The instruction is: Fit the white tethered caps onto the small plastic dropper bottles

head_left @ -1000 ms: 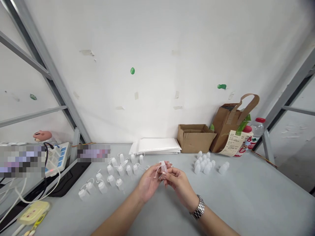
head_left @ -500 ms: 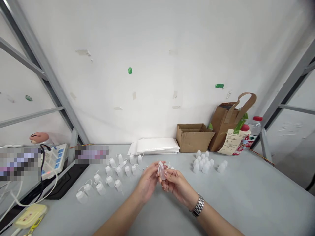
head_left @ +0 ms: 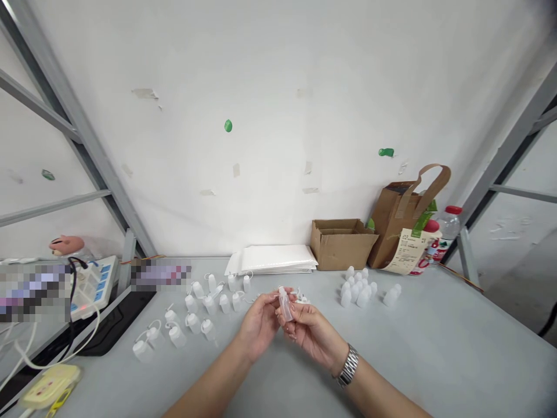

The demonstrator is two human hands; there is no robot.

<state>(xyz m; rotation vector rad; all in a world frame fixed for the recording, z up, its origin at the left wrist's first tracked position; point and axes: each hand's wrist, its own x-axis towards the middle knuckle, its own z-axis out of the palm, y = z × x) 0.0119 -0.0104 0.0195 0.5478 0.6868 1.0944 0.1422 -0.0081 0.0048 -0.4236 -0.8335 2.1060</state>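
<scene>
Both my hands meet over the grey table (head_left: pixel 435 354), holding one small translucent plastic bottle (head_left: pixel 285 303) upright between them. My right hand (head_left: pixel 311 331), with a metal watch on the wrist, grips the bottle's body. My left hand (head_left: pixel 259 322) pinches at its top, where a thin tethered cap loop hangs. To the left stand several white bottles with open tethered caps (head_left: pixel 195 313). On the right, a tight cluster of closed white bottles (head_left: pixel 359 288) stands, with one more (head_left: pixel 390 296) beside it.
Against the wall lie a stack of white padded envelopes (head_left: pixel 272 258), an open cardboard box (head_left: pixel 342 242), a brown paper bag (head_left: pixel 404 223) and a red-capped drink bottle (head_left: pixel 448 223). A power strip (head_left: pixel 93 284), cables and a yellow plug block (head_left: pixel 50 386) sit at left. Grey metal struts frame both sides.
The bottle has dropped a little in my hands and now stands upright, with my right hand wrapped further round it. The view has shifted slightly.
</scene>
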